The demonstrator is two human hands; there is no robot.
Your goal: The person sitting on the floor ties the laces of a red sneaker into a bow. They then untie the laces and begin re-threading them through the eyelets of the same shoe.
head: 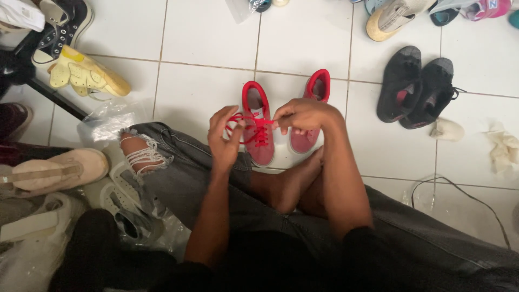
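Observation:
Two red sneakers stand side by side on the white tiled floor in front of my crossed legs. The left red sneaker (258, 130) has bright red laces (250, 130) looped above its tongue. My left hand (225, 136) holds a loop of the lace at the shoe's left side. My right hand (303, 115) pinches the other lace end over the shoe, partly covering the right red sneaker (313, 108). My bare foot (294, 181) rests just behind the shoes.
A pair of black sneakers (416, 91) lies to the right, with white crumpled cloths (503, 148) beyond. Yellow sandals (86, 75), a beige shoe (57, 170), plastic bags and other shoes crowd the left. A black cable (459, 189) curls at right.

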